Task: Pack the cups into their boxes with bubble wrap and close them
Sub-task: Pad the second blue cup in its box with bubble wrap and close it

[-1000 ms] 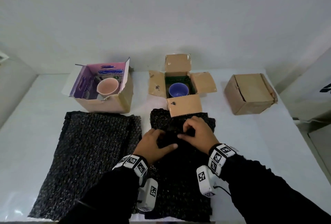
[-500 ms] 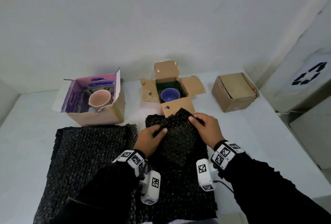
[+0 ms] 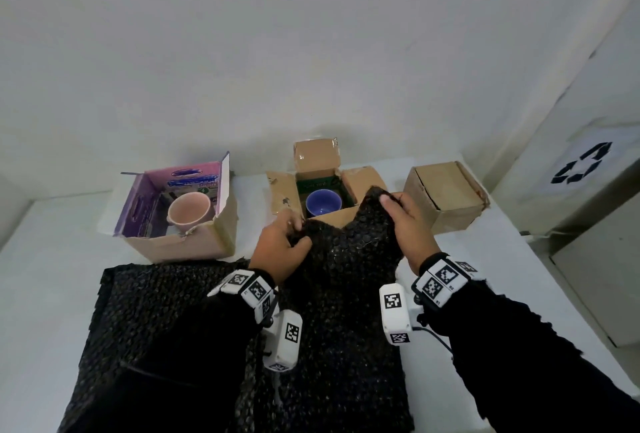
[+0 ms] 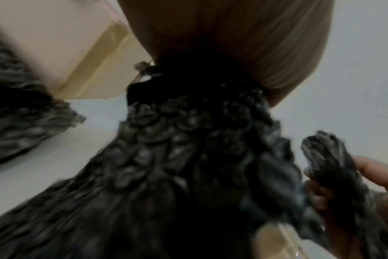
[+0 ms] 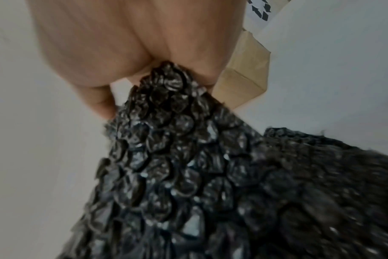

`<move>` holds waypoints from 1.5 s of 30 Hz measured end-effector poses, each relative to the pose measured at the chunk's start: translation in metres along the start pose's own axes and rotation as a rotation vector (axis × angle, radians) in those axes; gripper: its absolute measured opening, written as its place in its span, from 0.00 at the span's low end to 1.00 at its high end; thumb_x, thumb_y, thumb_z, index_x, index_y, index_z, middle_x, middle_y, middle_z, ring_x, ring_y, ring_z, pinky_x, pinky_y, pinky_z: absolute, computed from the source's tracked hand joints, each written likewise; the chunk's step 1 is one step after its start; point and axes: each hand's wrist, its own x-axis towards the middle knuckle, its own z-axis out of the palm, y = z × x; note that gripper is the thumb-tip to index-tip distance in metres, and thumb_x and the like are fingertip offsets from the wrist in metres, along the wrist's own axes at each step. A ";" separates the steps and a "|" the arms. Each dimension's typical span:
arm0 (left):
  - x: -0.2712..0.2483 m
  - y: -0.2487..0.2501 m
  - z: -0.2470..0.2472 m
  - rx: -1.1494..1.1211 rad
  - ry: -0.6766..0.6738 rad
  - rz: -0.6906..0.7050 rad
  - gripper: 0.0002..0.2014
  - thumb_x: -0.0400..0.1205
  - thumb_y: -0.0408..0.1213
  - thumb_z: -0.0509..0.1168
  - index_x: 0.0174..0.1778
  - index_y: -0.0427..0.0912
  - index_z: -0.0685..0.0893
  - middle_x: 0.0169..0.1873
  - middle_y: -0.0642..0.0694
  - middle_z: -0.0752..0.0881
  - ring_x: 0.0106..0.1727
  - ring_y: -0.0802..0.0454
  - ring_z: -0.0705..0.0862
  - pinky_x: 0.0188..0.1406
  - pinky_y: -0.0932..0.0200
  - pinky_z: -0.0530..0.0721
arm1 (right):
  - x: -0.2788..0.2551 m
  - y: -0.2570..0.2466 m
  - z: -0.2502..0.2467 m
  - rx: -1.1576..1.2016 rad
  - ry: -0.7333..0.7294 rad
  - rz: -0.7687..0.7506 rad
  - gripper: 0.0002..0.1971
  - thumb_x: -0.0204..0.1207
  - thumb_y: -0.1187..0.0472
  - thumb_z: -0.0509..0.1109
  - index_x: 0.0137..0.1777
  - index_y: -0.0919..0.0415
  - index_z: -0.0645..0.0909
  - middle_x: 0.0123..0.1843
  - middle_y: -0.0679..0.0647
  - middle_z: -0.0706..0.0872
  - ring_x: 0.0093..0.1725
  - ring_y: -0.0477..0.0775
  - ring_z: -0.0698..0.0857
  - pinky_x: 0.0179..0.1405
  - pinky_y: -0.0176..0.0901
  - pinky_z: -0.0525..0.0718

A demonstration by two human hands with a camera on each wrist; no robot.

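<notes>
Left hand (image 3: 281,249): fingers curled round the far left corner of the black bubble wrap sheet (image 3: 341,294), thumb on top. Right hand (image 3: 406,224): fingers pinching the far right corner of the same sheet, raised just beside the right flap of the open brown box (image 3: 323,190). Far edge of the sheet lifted off the white table (image 3: 485,259), covering the near flap of that box; near part of the sheet lying on the table between the forearms. Blue cup (image 3: 323,202) upright inside the open brown box, at centre far. Pink cup (image 3: 189,211) upright inside the purple-lined box (image 3: 180,211), at far left, flaps open. Second bubble wrap sheet (image 3: 156,311) flat on the table at near left, in front of the purple-lined box. Closed brown box (image 3: 446,197) at far right, apart from the others. Container with recycling symbol (image 3: 581,169) beyond the right table edge. Wrist views blurred; bubble wrap bunched in each grip confirmed there.
</notes>
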 end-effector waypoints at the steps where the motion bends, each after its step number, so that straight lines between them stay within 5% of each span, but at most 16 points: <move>1: 0.008 0.007 -0.005 -0.020 0.022 0.017 0.13 0.72 0.32 0.67 0.43 0.54 0.72 0.33 0.48 0.86 0.27 0.62 0.80 0.33 0.62 0.78 | 0.001 -0.008 0.000 0.056 -0.024 0.019 0.13 0.78 0.59 0.72 0.57 0.65 0.77 0.49 0.56 0.85 0.52 0.55 0.85 0.56 0.51 0.82; 3: 0.025 0.016 -0.014 -0.032 0.075 0.064 0.21 0.72 0.27 0.63 0.52 0.59 0.76 0.43 0.54 0.87 0.39 0.68 0.84 0.43 0.73 0.79 | 0.008 -0.020 0.000 0.049 -0.075 0.007 0.20 0.72 0.67 0.75 0.61 0.65 0.73 0.50 0.57 0.84 0.51 0.55 0.84 0.54 0.52 0.83; 6: 0.051 0.024 -0.020 0.007 0.146 0.099 0.19 0.71 0.34 0.60 0.54 0.55 0.85 0.52 0.52 0.86 0.53 0.59 0.83 0.61 0.62 0.79 | 0.024 -0.035 0.001 -0.038 -0.157 -0.018 0.20 0.70 0.78 0.69 0.59 0.64 0.68 0.45 0.55 0.77 0.47 0.54 0.79 0.45 0.46 0.80; 9: 0.072 0.029 -0.025 0.164 0.132 0.067 0.24 0.69 0.46 0.67 0.63 0.48 0.83 0.55 0.46 0.83 0.55 0.55 0.80 0.61 0.64 0.74 | 0.039 -0.047 0.006 -0.202 -0.184 -0.114 0.18 0.69 0.80 0.67 0.50 0.59 0.68 0.39 0.51 0.74 0.39 0.51 0.74 0.31 0.30 0.72; 13: 0.096 0.021 -0.025 0.388 0.069 0.028 0.31 0.70 0.34 0.75 0.71 0.43 0.77 0.60 0.40 0.80 0.61 0.43 0.79 0.66 0.55 0.73 | 0.063 -0.049 0.014 -0.375 -0.041 -0.283 0.11 0.70 0.76 0.65 0.43 0.60 0.72 0.38 0.51 0.76 0.35 0.47 0.72 0.29 0.25 0.69; 20: 0.118 -0.003 -0.016 0.619 0.245 0.073 0.08 0.71 0.38 0.76 0.43 0.43 0.88 0.50 0.44 0.78 0.52 0.43 0.76 0.47 0.48 0.81 | 0.116 -0.033 0.038 -0.297 0.192 -0.516 0.15 0.63 0.79 0.62 0.42 0.58 0.73 0.45 0.56 0.77 0.40 0.52 0.76 0.39 0.33 0.73; 23: 0.122 -0.009 -0.011 0.605 0.219 0.025 0.09 0.76 0.41 0.72 0.45 0.42 0.82 0.49 0.45 0.82 0.48 0.42 0.80 0.42 0.48 0.82 | 0.128 -0.022 0.055 -0.374 0.121 -0.600 0.18 0.58 0.82 0.58 0.40 0.60 0.73 0.45 0.55 0.72 0.38 0.48 0.73 0.37 0.29 0.72; 25: 0.124 -0.012 -0.010 0.601 0.184 -0.063 0.07 0.79 0.40 0.67 0.49 0.44 0.76 0.44 0.47 0.82 0.40 0.42 0.82 0.35 0.49 0.81 | 0.134 -0.012 0.063 -0.443 0.044 -0.609 0.17 0.59 0.82 0.59 0.40 0.60 0.73 0.46 0.54 0.71 0.38 0.50 0.74 0.37 0.37 0.77; 28: 0.122 -0.020 -0.008 0.567 0.170 -0.016 0.08 0.74 0.30 0.66 0.46 0.44 0.76 0.41 0.46 0.80 0.32 0.38 0.80 0.27 0.49 0.80 | 0.141 0.007 0.070 -0.721 -0.093 -0.666 0.11 0.63 0.74 0.68 0.40 0.58 0.76 0.45 0.52 0.76 0.44 0.57 0.76 0.40 0.51 0.79; 30: 0.122 -0.029 -0.006 0.556 0.161 0.015 0.10 0.70 0.25 0.68 0.41 0.43 0.79 0.42 0.46 0.81 0.32 0.39 0.81 0.26 0.50 0.80 | 0.144 0.017 0.067 -1.008 -0.166 -0.680 0.07 0.66 0.54 0.71 0.43 0.52 0.79 0.47 0.47 0.80 0.51 0.58 0.76 0.47 0.51 0.74; 32: 0.122 -0.033 -0.004 0.554 0.133 -0.009 0.10 0.69 0.24 0.69 0.39 0.44 0.81 0.45 0.48 0.82 0.35 0.43 0.82 0.30 0.52 0.82 | 0.147 0.024 0.060 -1.245 -0.262 -0.650 0.18 0.64 0.38 0.67 0.50 0.46 0.80 0.51 0.42 0.82 0.58 0.55 0.73 0.51 0.51 0.67; 35: 0.122 -0.037 -0.002 0.529 0.097 -0.011 0.07 0.69 0.30 0.71 0.40 0.43 0.83 0.46 0.48 0.83 0.38 0.44 0.84 0.35 0.52 0.84 | 0.155 0.020 0.057 -1.390 -0.392 -0.588 0.26 0.60 0.41 0.67 0.61 0.44 0.76 0.58 0.43 0.82 0.62 0.56 0.69 0.52 0.51 0.63; 38: 0.119 -0.039 -0.002 0.549 0.068 0.004 0.10 0.70 0.43 0.66 0.43 0.43 0.84 0.47 0.50 0.83 0.41 0.46 0.84 0.37 0.54 0.83 | 0.164 0.008 0.065 -1.377 -0.440 -0.577 0.18 0.67 0.56 0.65 0.58 0.47 0.74 0.51 0.48 0.84 0.56 0.57 0.73 0.50 0.51 0.73; 42: 0.114 -0.042 -0.005 0.703 0.035 0.048 0.26 0.68 0.69 0.63 0.45 0.49 0.81 0.47 0.56 0.80 0.49 0.55 0.76 0.40 0.60 0.78 | 0.162 -0.003 0.071 -1.190 -0.329 -0.581 0.17 0.71 0.68 0.64 0.53 0.47 0.69 0.45 0.47 0.80 0.43 0.54 0.77 0.41 0.49 0.74; 45: 0.112 -0.048 -0.008 0.653 -0.044 0.005 0.29 0.62 0.70 0.65 0.49 0.52 0.77 0.52 0.57 0.76 0.52 0.55 0.75 0.46 0.55 0.82 | 0.161 -0.005 0.077 -1.137 -0.307 -0.591 0.12 0.75 0.69 0.65 0.53 0.53 0.74 0.52 0.50 0.77 0.42 0.56 0.78 0.37 0.45 0.70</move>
